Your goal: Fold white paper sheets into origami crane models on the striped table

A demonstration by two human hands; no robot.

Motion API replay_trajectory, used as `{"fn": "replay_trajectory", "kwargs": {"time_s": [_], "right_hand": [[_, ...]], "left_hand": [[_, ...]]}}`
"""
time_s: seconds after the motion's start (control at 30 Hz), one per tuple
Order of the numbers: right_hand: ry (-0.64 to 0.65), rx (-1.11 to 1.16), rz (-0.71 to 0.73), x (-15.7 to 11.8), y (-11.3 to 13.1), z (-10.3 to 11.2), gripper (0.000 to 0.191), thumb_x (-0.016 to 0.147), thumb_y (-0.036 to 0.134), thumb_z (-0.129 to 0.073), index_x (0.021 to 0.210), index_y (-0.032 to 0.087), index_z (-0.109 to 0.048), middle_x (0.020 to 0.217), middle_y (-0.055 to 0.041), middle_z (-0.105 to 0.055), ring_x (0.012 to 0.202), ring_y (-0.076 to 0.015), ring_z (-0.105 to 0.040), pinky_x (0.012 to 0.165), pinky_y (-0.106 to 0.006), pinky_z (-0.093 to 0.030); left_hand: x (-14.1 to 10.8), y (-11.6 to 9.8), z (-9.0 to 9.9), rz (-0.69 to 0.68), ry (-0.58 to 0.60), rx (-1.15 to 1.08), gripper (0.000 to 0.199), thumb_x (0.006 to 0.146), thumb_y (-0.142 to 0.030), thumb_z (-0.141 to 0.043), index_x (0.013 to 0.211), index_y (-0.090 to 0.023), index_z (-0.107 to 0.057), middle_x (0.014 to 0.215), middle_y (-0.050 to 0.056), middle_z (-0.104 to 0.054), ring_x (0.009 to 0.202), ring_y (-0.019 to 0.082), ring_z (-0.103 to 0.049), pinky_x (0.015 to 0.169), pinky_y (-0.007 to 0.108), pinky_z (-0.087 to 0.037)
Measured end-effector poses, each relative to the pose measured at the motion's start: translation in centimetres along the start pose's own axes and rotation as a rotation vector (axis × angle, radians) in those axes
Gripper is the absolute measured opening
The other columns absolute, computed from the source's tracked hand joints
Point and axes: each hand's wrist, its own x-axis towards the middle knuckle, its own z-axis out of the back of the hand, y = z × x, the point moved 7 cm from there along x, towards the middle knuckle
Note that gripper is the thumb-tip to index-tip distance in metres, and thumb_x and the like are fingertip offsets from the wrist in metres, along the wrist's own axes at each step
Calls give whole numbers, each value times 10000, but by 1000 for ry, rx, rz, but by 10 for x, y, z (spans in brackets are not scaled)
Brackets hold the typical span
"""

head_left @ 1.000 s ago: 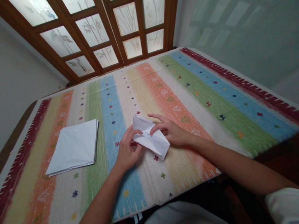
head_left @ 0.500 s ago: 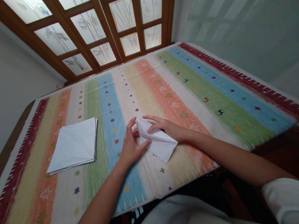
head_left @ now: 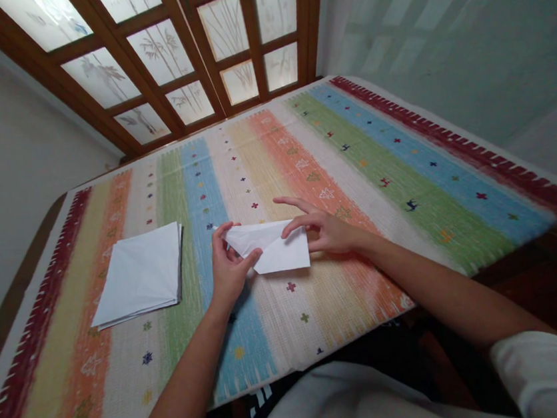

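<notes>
A folded sheet of white paper (head_left: pixel 278 252) is held between my two hands over the table's middle front. My left hand (head_left: pixel 231 261) grips its left end, thumb on the near face and fingers behind. At the right end, my right hand (head_left: pixel 323 227) has fingers on the upper edge and others behind the sheet, with the index finger raised off it. The paper's long edge runs level at the top, and its left end narrows to a point beneath my left fingers.
A stack of white paper sheets (head_left: pixel 139 272) lies to the left of my left hand. The table wears a striped, patterned tablecloth (head_left: pixel 274 169). Wooden doors with glass panes (head_left: pixel 185 52) stand behind it, and a glass board (head_left: pixel 466 47) leans at the right wall.
The folded paper has turned so that its long edge lies level, and it has shifted left. My left hand has moved left to its pointed end; my right hand now holds the squared end.
</notes>
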Motion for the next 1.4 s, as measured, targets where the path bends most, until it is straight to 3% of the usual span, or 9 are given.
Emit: {"fn": "replay_trajectory", "kwargs": {"time_s": [0.1,0.17,0.3,0.47,0.67,0.9,1.0,1.13,1.4], "right_hand": [[-1,-18,-12,1,-6,-2,147,873,205,-824,1014,243,-846,1690,-117,-429,1366,-301,-619,1113,-467,-506],[-18,-5,-47,2,-11,-2,97,885,250,-828,975,222,-852,1643,-139,-492,1131,-246,-725,1025,-434,-548],[-33,15,-101,4,-15,-4,145,925,342,-794,886,209,-837,1310,-119,-745,1036,-235,-728,955,-395,-545],[-23,19,-193,2,-14,-9,189,877,312,-798,1029,201,-785,959,-51,-773,838,-189,-688,776,-309,-521],[-9,85,-228,-2,-9,-21,394,861,241,-739,1252,222,-689,864,8,-662,780,-157,-617,671,-255,-464],[-37,119,-260,0,2,-27,321,845,197,-721,1162,210,-674,1023,-16,-679,756,-128,-583,690,-261,-463],[-16,216,-275,1,1,-27,270,874,311,-751,1114,206,-685,1041,-27,-689,734,-123,-570,661,-257,-452],[13,409,-355,-1,-8,-29,305,987,490,-620,1040,203,-710,847,-7,-660,681,-134,-577,610,-254,-450],[-31,448,-399,0,-10,-29,229,849,409,-787,904,189,-757,839,-28,-719,701,-142,-615,601,-247,-466]], "left_hand": [[-2,-2,-3,-20,36,15,891,729,-329,-962,1458,-322,-450,1360,104,-653,1105,219,-710,886,316,-630],[-3,-7,-4,-51,50,74,767,760,-351,-937,1407,-287,-531,1258,90,-695,1037,216,-717,830,306,-631],[-4,-16,-6,-89,98,255,268,924,-378,-760,1115,-193,-724,1073,77,-736,942,202,-711,782,291,-610],[-10,-21,-11,-134,147,362,229,954,-326,-711,1144,-206,-756,1077,81,-733,931,195,-696,721,259,-601],[-18,-26,-19,-241,152,392,328,936,-263,-736,1261,-269,-688,1169,64,-641,1026,183,-662,792,273,-628],[-17,-26,-18,-222,134,426,278,798,-285,-897,948,-221,-672,1055,31,-576,948,179,-618,715,238,-577],[-16,-26,-16,-212,133,426,251,805,-287,-896,878,-208,-670,1008,22,-568,882,160,-603,698,228,-550],[-14,-27,-14,-224,140,359,275,807,-346,-899,959,-213,-713,1179,70,-607,995,194,-638,784,283,-583],[-15,-23,-18,-191,185,276,248,869,-381,-846,1026,-217,-746,1316,119,-626,1059,218,-684,866,341,-607]]}}
